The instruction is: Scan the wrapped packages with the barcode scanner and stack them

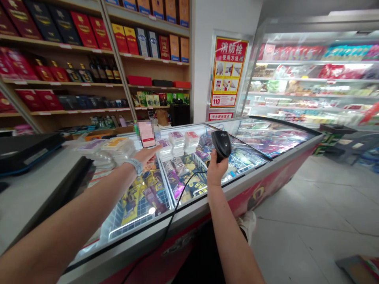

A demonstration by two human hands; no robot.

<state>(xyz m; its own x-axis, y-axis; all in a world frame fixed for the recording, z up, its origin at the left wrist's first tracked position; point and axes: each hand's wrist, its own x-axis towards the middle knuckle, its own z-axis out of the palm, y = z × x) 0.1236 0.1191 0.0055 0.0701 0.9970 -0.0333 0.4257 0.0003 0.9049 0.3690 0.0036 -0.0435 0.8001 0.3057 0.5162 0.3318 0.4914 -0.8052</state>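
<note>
My right hand (217, 169) is wrapped round the handle of a black barcode scanner (222, 144), held above the freezer's glass top. A black cable (177, 201) runs from the scanner down over the freezer edge. My left hand (145, 154), with a pale watch on its wrist, reaches over the glass beside stacked clear packs (177, 139). Right at its fingers is a phone (147, 136) with a pink screen; whether the fingers grip it or only lie by it is unclear.
The chest freezer (189, 211) holds wire baskets of wrapped ices. More clear packs (115, 146) are piled at left, near a counter (38, 185) with a black device (29, 152). Shelves of boxes (65, 81) stand behind; a lit display fridge (310, 79) is at right.
</note>
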